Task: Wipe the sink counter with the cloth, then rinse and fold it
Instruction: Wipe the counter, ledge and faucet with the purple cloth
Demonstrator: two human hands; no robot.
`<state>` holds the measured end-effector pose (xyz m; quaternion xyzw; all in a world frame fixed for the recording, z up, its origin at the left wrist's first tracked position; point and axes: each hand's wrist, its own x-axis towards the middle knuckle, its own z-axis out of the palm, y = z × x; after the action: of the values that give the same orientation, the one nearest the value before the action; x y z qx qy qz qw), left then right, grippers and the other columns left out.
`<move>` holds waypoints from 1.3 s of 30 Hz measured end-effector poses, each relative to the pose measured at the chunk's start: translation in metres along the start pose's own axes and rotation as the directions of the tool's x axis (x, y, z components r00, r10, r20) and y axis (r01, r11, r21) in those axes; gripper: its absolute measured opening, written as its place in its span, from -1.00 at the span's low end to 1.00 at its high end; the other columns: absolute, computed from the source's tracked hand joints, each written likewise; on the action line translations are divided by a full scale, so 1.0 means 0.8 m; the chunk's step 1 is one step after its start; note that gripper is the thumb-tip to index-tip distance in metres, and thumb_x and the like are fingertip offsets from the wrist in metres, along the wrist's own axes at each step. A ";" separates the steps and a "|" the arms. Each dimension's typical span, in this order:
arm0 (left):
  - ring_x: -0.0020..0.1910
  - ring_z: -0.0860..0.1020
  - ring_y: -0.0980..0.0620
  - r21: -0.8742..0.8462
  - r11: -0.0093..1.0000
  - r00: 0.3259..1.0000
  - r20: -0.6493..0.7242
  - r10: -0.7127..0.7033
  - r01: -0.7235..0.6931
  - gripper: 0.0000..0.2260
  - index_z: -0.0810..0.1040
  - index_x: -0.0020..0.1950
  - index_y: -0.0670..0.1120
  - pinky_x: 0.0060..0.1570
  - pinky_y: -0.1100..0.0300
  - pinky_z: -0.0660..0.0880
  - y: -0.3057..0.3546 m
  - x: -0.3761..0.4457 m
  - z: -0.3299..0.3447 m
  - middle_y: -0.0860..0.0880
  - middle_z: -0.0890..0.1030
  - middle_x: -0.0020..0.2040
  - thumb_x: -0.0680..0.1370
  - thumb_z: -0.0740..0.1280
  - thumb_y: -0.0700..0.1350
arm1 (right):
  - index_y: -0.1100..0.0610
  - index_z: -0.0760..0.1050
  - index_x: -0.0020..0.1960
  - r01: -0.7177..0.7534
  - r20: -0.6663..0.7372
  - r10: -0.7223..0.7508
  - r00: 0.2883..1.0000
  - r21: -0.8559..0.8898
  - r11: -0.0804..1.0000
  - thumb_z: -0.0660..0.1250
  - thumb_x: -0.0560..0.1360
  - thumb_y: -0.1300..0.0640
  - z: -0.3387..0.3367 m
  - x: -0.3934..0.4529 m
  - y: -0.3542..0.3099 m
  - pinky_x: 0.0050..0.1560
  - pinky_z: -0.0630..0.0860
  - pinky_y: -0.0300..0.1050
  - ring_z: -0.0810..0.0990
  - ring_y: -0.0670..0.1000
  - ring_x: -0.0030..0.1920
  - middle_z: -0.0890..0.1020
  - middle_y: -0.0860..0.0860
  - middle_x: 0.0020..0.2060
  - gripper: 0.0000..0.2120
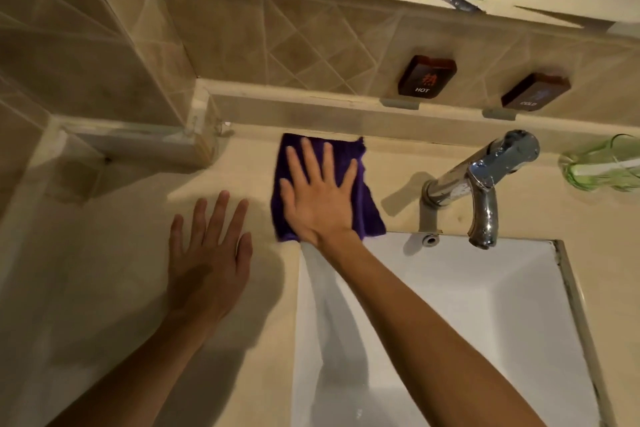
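Observation:
A purple cloth [367, 208] lies flat on the beige sink counter [114, 253], between the back ledge and the far left corner of the white sink [485, 305]. My right hand [320, 196] presses flat on the cloth with fingers spread. My left hand [209, 250] rests palm down on the bare counter to the left of the cloth, fingers apart, holding nothing.
A chrome faucet [481, 184] stands behind the sink at the right. A green glass dish [602, 166] sits at the far right. Dark HOT [426, 75] and COLD [535, 91] plaques hang on the tiled wall. A raised ledge and tiled column bound the counter at back and left.

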<state>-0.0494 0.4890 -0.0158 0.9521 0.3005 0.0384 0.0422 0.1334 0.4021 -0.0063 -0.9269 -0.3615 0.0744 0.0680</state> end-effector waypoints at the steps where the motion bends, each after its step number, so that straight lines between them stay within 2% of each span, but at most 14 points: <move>1: 0.62 0.17 -0.14 0.003 1.000 1.000 -0.010 0.004 -0.004 -0.50 0.15 0.64 0.07 0.55 -0.21 0.07 0.000 0.000 0.001 -0.03 0.17 0.65 0.69 -0.08 0.11 | -0.08 0.00 0.65 0.050 0.012 -0.050 0.999 0.001 0.999 -0.10 0.68 -0.18 0.002 0.006 -0.014 0.47 -0.23 0.52 -0.13 0.18 0.64 -0.02 -0.04 0.66 -0.43; 3: 0.62 0.19 -0.16 0.021 1.000 1.000 -0.017 0.017 -0.016 -0.49 0.18 0.64 0.02 0.54 -0.22 0.08 -0.001 -0.001 0.002 -0.06 0.20 0.65 0.70 -0.07 0.10 | -0.10 -0.04 0.66 0.127 0.059 -0.128 0.990 0.020 0.992 -0.11 0.68 -0.20 0.002 0.022 -0.034 0.46 -0.27 0.52 -0.20 0.17 0.64 -0.07 -0.05 0.66 -0.43; 6: 0.61 0.20 -0.18 0.021 1.000 1.000 -0.001 0.022 -0.022 -0.48 0.25 0.61 -0.04 0.53 -0.23 0.11 -0.003 0.002 0.000 -0.09 0.24 0.63 0.69 -0.05 0.11 | -0.15 -0.08 0.65 0.161 0.091 -0.166 0.982 0.062 0.985 -0.12 0.65 -0.28 0.003 0.034 -0.043 0.45 -0.30 0.51 -0.26 0.14 0.64 -0.10 -0.08 0.66 -0.40; 9: 0.61 0.19 -0.17 0.032 0.999 1.000 0.016 0.021 -0.021 -0.49 0.27 0.60 -0.03 0.52 -0.20 0.13 -0.005 0.001 -0.001 -0.06 0.23 0.63 0.68 -0.04 0.10 | -0.26 -0.07 0.63 0.166 0.077 -0.172 0.982 0.081 0.983 -0.13 0.61 -0.37 0.000 0.032 -0.032 0.44 -0.34 0.50 -0.25 0.10 0.64 -0.08 -0.13 0.66 -0.39; 12: 0.63 0.14 -0.12 0.023 1.000 0.999 0.040 0.003 -0.003 -0.49 0.21 0.62 0.05 0.54 -0.16 0.10 -0.005 0.001 -0.003 -0.01 0.19 0.65 0.68 -0.06 0.11 | -0.32 -0.03 0.60 0.159 0.050 -0.162 0.985 0.062 0.985 -0.11 0.59 -0.41 -0.007 0.021 -0.001 0.45 -0.29 0.49 -0.17 0.07 0.65 -0.03 -0.15 0.65 -0.40; 16: 0.63 0.14 -0.12 0.001 1.000 0.999 0.042 0.011 -0.011 -0.49 0.20 0.62 0.08 0.54 -0.14 0.10 -0.006 0.000 -0.004 0.01 0.19 0.65 0.67 -0.06 0.11 | -0.36 0.07 0.58 0.086 -0.039 -0.085 0.996 0.018 0.996 -0.06 0.59 -0.42 -0.015 -0.002 0.076 0.49 -0.17 0.48 -0.04 0.04 0.65 0.08 -0.17 0.64 -0.43; 20: 0.63 0.14 -0.12 -0.017 1.000 0.999 0.046 0.001 0.000 -0.50 0.21 0.62 0.10 0.55 -0.15 0.10 -0.006 0.001 -0.005 0.03 0.18 0.65 0.67 -0.06 0.12 | -0.41 -0.01 0.57 -0.051 -0.034 0.050 0.998 -0.019 0.999 -0.13 0.56 -0.45 -0.026 -0.018 0.152 0.50 -0.15 0.44 -0.08 -0.01 0.65 0.02 -0.21 0.64 -0.41; 23: 0.62 0.16 -0.14 -0.004 1.000 0.999 0.045 -0.004 0.004 -0.50 0.22 0.62 0.09 0.53 -0.17 0.10 -0.002 0.002 -0.006 0.01 0.21 0.65 0.67 -0.04 0.11 | -0.40 -0.06 0.57 -0.163 0.001 0.163 0.987 0.026 0.986 -0.16 0.55 -0.46 -0.024 -0.017 0.146 0.49 -0.22 0.46 -0.16 0.01 0.65 -0.05 -0.20 0.64 -0.40; 26: 0.62 0.17 -0.16 0.000 1.000 0.999 0.049 0.003 -0.003 -0.49 0.22 0.62 0.08 0.52 -0.19 0.10 0.000 0.004 -0.006 -0.01 0.22 0.64 0.67 -0.03 0.11 | -0.27 -0.08 0.62 -0.232 -0.005 0.232 0.973 0.048 0.972 -0.17 0.58 -0.42 -0.018 -0.015 0.088 0.42 -0.29 0.56 -0.23 0.15 0.64 -0.11 -0.13 0.65 -0.35; 29: 0.61 0.18 -0.16 -0.005 1.000 0.998 0.065 -0.013 0.013 -0.49 0.22 0.62 0.09 0.51 -0.19 0.13 -0.001 0.003 -0.006 -0.01 0.22 0.64 0.66 -0.04 0.12 | -0.21 -0.06 0.64 -0.131 0.010 0.131 0.991 0.033 0.991 -0.13 0.62 -0.33 -0.015 -0.023 0.050 0.43 -0.24 0.57 -0.23 0.19 0.64 -0.08 -0.10 0.66 -0.38; 31: 0.61 0.18 -0.15 -0.010 1.000 0.998 0.064 -0.009 0.009 -0.49 0.22 0.62 0.10 0.50 -0.19 0.14 0.000 0.003 -0.007 0.00 0.22 0.64 0.65 -0.04 0.13 | -0.23 -0.04 0.63 -0.068 0.013 0.068 0.998 0.036 0.997 -0.12 0.65 -0.29 -0.019 -0.025 0.070 0.44 -0.19 0.54 -0.20 0.13 0.64 -0.04 -0.12 0.66 -0.43; 33: 0.62 0.17 -0.14 -0.014 1.000 0.998 0.065 -0.008 0.009 -0.49 0.21 0.61 0.12 0.51 -0.19 0.13 0.000 0.003 -0.008 0.02 0.21 0.64 0.65 -0.05 0.14 | -0.28 -0.04 0.62 -0.046 0.013 0.045 0.999 0.053 0.998 -0.14 0.64 -0.33 -0.025 -0.026 0.104 0.45 -0.24 0.50 -0.18 0.04 0.65 -0.04 -0.18 0.65 -0.44; 36: 0.62 0.17 -0.13 -0.022 1.000 0.998 0.059 -0.019 0.020 -0.49 0.20 0.61 0.13 0.52 -0.17 0.10 0.000 0.002 -0.008 0.03 0.21 0.64 0.65 -0.07 0.14 | -0.34 -0.06 0.60 -0.072 0.028 0.070 0.997 0.058 0.996 -0.22 0.57 -0.46 -0.031 -0.022 0.134 0.39 -0.45 0.50 -0.21 -0.03 0.64 -0.08 -0.23 0.63 -0.37; 39: 0.61 0.18 -0.15 -0.027 0.999 0.998 0.064 -0.019 0.021 -0.49 0.20 0.62 0.12 0.52 -0.18 0.09 0.001 0.000 -0.008 0.01 0.22 0.64 0.65 -0.07 0.14 | -0.33 -0.06 0.60 -0.084 0.034 0.081 0.996 0.093 0.992 -0.21 0.53 -0.50 -0.032 -0.013 0.135 0.44 -0.38 0.48 -0.21 0.00 0.64 -0.10 -0.20 0.64 -0.33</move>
<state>-0.0493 0.4890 -0.0094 0.9491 0.3079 0.0116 0.0653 0.2023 0.3144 0.0006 -0.9356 -0.3200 0.1081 0.1029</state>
